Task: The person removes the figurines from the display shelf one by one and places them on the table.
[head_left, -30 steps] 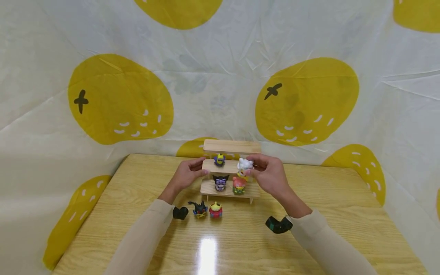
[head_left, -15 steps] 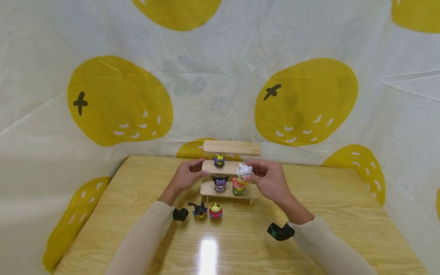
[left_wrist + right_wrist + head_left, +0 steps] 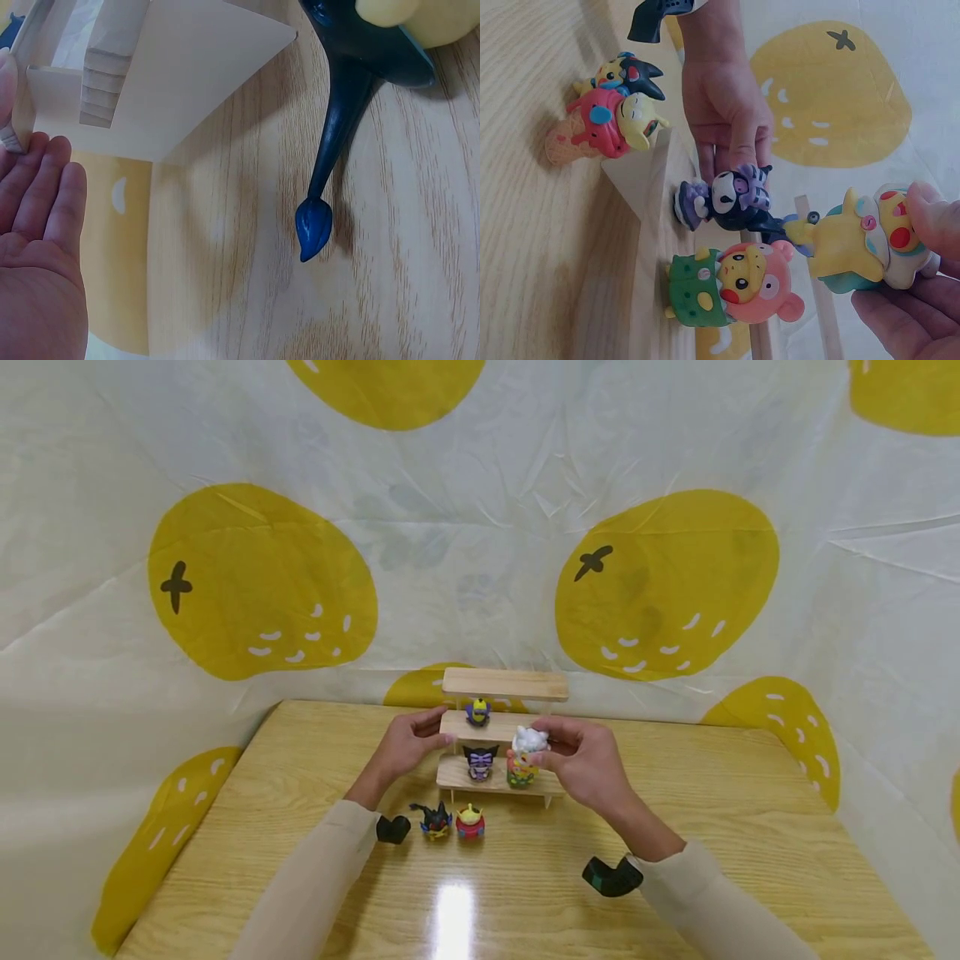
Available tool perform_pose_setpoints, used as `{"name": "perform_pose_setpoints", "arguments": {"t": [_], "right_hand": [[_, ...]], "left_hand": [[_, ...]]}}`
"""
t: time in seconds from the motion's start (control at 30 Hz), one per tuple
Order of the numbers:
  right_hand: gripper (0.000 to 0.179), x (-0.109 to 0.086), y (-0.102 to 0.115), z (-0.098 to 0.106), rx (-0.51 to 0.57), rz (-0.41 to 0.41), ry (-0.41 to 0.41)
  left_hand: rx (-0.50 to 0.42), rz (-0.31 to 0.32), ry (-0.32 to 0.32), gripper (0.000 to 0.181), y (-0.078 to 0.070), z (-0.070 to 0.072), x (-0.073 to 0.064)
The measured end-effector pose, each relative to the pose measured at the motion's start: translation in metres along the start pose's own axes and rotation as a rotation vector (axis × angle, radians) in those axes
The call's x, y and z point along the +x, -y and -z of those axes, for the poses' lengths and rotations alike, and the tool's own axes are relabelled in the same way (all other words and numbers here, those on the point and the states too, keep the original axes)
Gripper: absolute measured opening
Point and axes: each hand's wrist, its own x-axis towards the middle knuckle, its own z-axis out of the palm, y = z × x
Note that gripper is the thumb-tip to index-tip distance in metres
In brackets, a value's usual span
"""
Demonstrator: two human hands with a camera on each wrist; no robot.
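Note:
My left hand [image 3: 411, 745] pinches the left end of the middle shelf of a three-tier wooden display stand [image 3: 502, 683], thumb above and fingers below. With thumb and fingers, my right hand [image 3: 592, 764] holds a yellow figurine in a white hood [image 3: 866, 244] by its head. It hangs off the shelf, overlapping the pink-hooded figurine [image 3: 735, 285] in the head view. That one stands on the bottom shelf beside a black-and-purple figurine [image 3: 480, 762]. A blue-and-yellow figurine [image 3: 478, 712] is on the middle shelf.
On the table [image 3: 300, 860], in front of the stand, are a black-eared figurine [image 3: 435, 821] and a red figurine with a pale yellow head [image 3: 470, 822]. A patterned cloth [image 3: 465, 552] hangs behind the stand.
My right hand has lowered the white-hooded figurine toward me, from the middle shelf's right end to before the pink-hooded one. The left hand stays on the stand.

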Motion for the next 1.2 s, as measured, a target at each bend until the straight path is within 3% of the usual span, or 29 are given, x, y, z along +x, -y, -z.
{"name": "perform_pose_setpoints", "arguments": {"t": [1.2], "right_hand": [[0.035, -0.017, -0.005, -0.009, 0.038, -0.039, 0.05]], "left_hand": [[0.021, -0.005, -0.004, 0.063, 0.002, 0.0, 0.002]]}}
